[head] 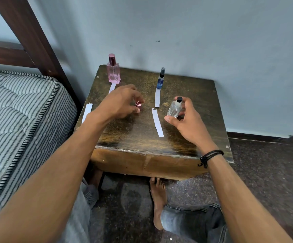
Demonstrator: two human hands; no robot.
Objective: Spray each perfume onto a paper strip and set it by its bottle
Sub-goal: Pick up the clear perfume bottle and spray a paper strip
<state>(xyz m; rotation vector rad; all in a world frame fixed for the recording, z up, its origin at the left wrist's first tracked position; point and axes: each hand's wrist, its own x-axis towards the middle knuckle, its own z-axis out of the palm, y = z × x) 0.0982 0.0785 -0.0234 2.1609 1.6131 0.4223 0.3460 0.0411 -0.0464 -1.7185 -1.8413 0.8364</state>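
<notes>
My right hand (186, 118) grips a small clear glass bottle (174, 109) with a black spray top, uncapped, held just above the wooden table (142, 137). My left hand (121, 104) pinches a small shiny pink cap (138, 104) near the table's middle. A white paper strip (157, 122) lies between my hands. A pink perfume bottle (113, 71) stands at the back left with a strip (112, 88) in front of it. A slim blue spray bottle (160, 79) stands at the back middle, a strip (157, 98) before it. Another strip (87, 113) lies at the left edge.
A striped mattress (19, 111) and a dark wooden bed frame (28, 32) are at the left of the table. A pale wall (212, 41) runs right behind it. My bare foot (158, 195) and knees are under the table's front edge on a dark floor.
</notes>
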